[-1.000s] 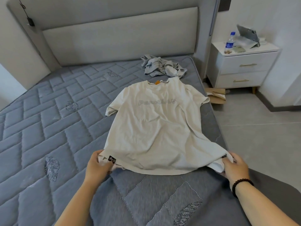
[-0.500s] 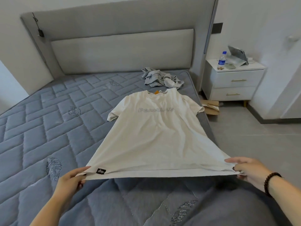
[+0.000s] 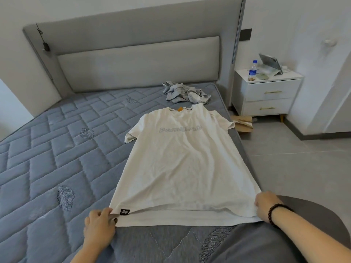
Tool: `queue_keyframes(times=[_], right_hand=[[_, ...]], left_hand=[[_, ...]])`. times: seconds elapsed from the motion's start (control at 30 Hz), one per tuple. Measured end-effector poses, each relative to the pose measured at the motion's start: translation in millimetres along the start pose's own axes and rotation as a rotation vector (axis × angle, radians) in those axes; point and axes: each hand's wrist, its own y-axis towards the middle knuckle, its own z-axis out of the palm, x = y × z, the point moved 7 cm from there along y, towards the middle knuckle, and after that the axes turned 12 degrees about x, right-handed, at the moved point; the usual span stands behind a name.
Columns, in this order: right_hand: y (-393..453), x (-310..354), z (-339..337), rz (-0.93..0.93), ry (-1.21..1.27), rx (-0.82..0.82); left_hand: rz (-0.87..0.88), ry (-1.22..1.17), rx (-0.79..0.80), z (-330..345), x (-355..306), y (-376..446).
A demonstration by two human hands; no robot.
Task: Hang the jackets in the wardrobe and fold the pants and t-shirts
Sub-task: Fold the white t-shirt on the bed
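A white t-shirt [image 3: 180, 158] lies spread flat on the grey quilted mattress [image 3: 57, 158], collar toward the headboard, hem toward me, along the bed's right side. My left hand [image 3: 99, 224] pinches the hem's left corner beside a small black label. My right hand [image 3: 266, 206], with a dark bead bracelet on the wrist, grips the hem's right corner at the mattress edge. A crumpled grey garment [image 3: 185, 93] lies just beyond the collar.
A padded grey headboard [image 3: 136, 61] closes the far end. To the right stands a white nightstand [image 3: 267, 95] with a water bottle [image 3: 253, 70] and a propped tablet. A brown cardboard piece [image 3: 242, 123] lies on the tiled floor beside the bed.
The bunched hem was lifted and pulled taut toward me, then lowered; the shirt now lies flat and smooth. Both hands kept hold of the hem corners.
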Motion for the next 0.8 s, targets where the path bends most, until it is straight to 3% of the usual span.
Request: queue_keyframes(times=[0.03, 0.1, 0.23, 0.47, 0.63, 0.8], right_hand=[[1.9, 4.7, 5.3, -0.01, -0.084, 0.003], [3.1, 18.2, 8.8, -0.067, -0.217, -0.034], [4.5, 57.0, 16.0, -0.318, -0.385, -0.09], [4.5, 70.1, 27.0, -0.442, -0.637, -0.073], [4.2, 62.4, 27.7, -0.36, -0.678, 0.036], [0.1, 57.8, 29.5, -0.317, -0.663, 0.096]], left_hand=[[-0.011, 0.047, -0.062, -3.2, -3.4, -0.9], [0.139, 0.098, -0.147, -9.8, -25.5, -5.9], [0.504, 0.385, -0.089, 5.1, -67.3, -7.0], [0.606, 0.564, 0.024, 13.5, -71.9, 2.8], [0.711, 0.641, 0.093, 24.2, -63.7, -12.4], [0.673, 0.671, 0.179, 29.5, -49.2, -14.6]])
